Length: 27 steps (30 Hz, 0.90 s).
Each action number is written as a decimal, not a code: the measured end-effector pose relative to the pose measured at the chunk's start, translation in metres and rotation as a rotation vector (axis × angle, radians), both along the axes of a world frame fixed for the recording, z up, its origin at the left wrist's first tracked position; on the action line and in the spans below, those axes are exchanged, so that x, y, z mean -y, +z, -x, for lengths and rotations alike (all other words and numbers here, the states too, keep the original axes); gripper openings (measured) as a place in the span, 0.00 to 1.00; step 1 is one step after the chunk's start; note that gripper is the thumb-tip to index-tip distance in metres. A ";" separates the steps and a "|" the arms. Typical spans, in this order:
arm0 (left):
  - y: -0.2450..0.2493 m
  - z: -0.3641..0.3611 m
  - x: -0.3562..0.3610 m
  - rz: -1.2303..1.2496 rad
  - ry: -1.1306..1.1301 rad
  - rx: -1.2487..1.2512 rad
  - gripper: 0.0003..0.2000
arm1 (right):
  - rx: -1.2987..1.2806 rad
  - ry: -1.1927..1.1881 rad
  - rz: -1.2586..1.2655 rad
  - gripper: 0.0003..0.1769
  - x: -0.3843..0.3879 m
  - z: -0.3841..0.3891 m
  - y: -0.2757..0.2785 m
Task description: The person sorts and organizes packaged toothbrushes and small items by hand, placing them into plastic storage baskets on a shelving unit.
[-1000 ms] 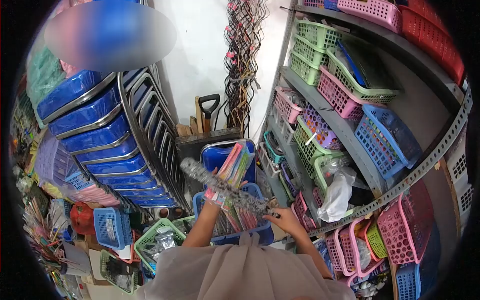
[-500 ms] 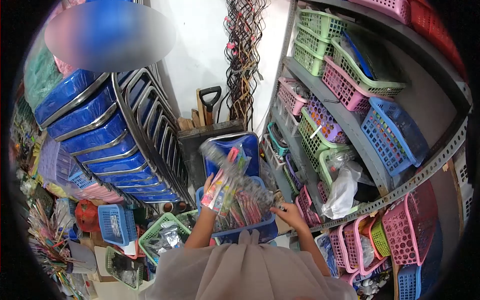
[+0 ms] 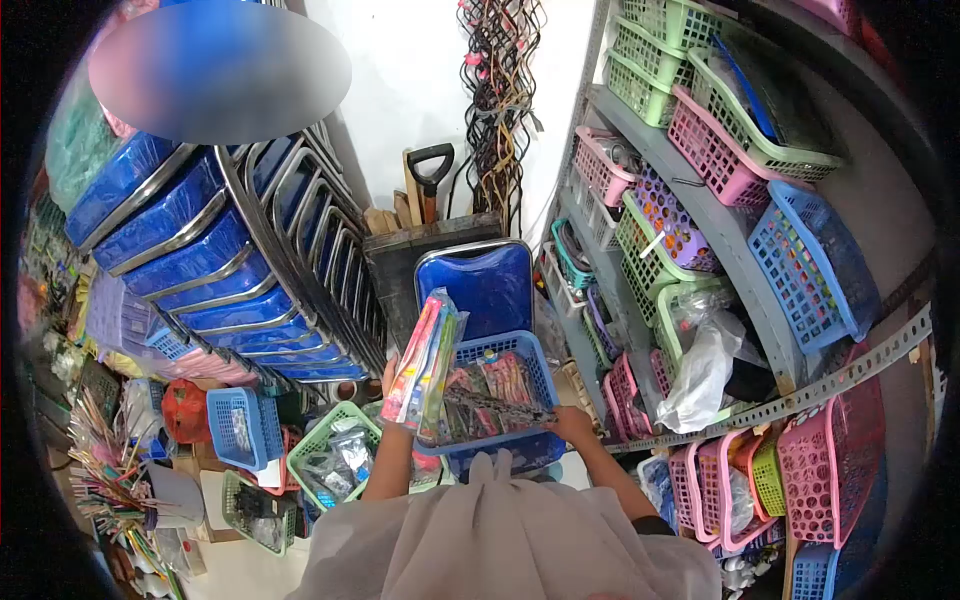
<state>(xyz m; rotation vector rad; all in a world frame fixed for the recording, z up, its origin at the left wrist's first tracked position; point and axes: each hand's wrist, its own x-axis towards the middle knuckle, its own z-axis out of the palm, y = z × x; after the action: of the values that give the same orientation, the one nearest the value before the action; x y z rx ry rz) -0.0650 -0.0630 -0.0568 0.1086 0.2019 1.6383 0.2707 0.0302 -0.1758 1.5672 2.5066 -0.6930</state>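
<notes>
My left hand point(image 3: 392, 376) grips a bundle of clear plastic packs point(image 3: 425, 360) with pink, yellow and green slim contents. They are held upright over the left side of a blue basket point(image 3: 545, 375). My right hand point(image 3: 572, 425), at the basket's right edge, is closed around the end of a dark, speckled feather duster point(image 3: 495, 405). The duster lies across the opening, above more pink-toned packs point(image 3: 500, 375) inside the basket. What exactly the packs contain is too small to make out.
A blue-padded chair point(image 3: 475, 285) stands behind the basket. Stacked blue chairs point(image 3: 215, 255) rise on the left, and metal shelving point(image 3: 690, 225) with plastic baskets is on the right. A green basket point(image 3: 340, 410) of packets sits at lower left.
The feather duster, blurred and raised across the packs before, now lies lower across the basket. My left hand has moved the packs left, and they stand more upright.
</notes>
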 end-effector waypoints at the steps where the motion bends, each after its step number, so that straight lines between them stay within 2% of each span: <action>1: 0.004 -0.002 0.002 0.004 0.005 -0.002 0.33 | -0.002 0.005 0.004 0.34 0.001 0.004 -0.003; 3: 0.016 -0.008 0.005 0.018 -0.014 -0.007 0.34 | -0.037 0.059 -0.223 0.28 0.004 0.018 -0.004; 7: -0.009 -0.007 -0.006 0.100 -0.034 -0.002 0.33 | -0.109 0.097 -0.266 0.30 0.003 0.045 0.008; 9: -0.027 -0.011 -0.019 0.146 -0.073 -0.001 0.33 | -0.677 -0.072 0.610 0.30 -0.007 0.061 0.010; 10: -0.033 -0.015 -0.027 0.166 -0.101 -0.002 0.33 | -0.685 -0.086 0.591 0.30 -0.007 0.067 0.024; 12: -0.034 -0.025 -0.039 0.205 -0.157 -0.065 0.34 | -1.033 -0.141 0.847 0.24 0.003 0.077 0.073; 15: 0.004 -0.065 -0.048 0.246 -0.285 -0.079 0.35 | -1.103 -0.288 0.871 0.22 0.003 0.077 0.097; 16: 0.020 -0.077 -0.053 0.207 -0.362 -0.049 0.33 | -1.127 -0.317 0.828 0.22 0.003 0.072 0.111; 18: -0.007 -0.092 -0.074 0.125 -0.451 -0.129 0.31 | -1.105 -0.331 0.745 0.22 0.004 0.058 0.137; 19: 0.012 -0.105 -0.082 0.060 -0.488 -0.195 0.30 | -1.125 -0.361 0.705 0.22 0.003 0.047 0.143; 20: 0.029 -0.125 -0.077 0.138 -0.377 -0.468 0.25 | -1.220 -0.354 0.651 0.23 0.004 0.036 0.149; 21: 0.037 -0.139 -0.090 0.112 -0.409 -0.471 0.25 | -1.308 -0.340 0.597 0.23 0.004 0.026 0.156; 23: 0.049 -0.161 -0.109 0.067 -0.382 -1.037 0.22 | -1.389 -0.513 0.563 0.22 0.006 0.004 0.192; 24: 0.051 -0.170 -0.114 -0.127 -0.382 -0.887 0.19 | -1.414 -0.494 0.492 0.21 -0.003 -0.010 0.197; 25: 0.072 -0.177 -0.119 -0.153 -0.397 -0.885 0.19 | -1.438 -0.474 0.421 0.20 -0.009 -0.023 0.210; 27: 0.112 -0.188 -0.125 -0.227 -0.517 -1.220 0.18 | -1.452 -0.372 0.200 0.20 -0.024 -0.051 0.218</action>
<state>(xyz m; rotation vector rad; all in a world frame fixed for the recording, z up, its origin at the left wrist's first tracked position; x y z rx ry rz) 0.1230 0.0620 0.0548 1.2328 0.8287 0.8876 0.3222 0.0544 0.0420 1.7307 2.5361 -2.8374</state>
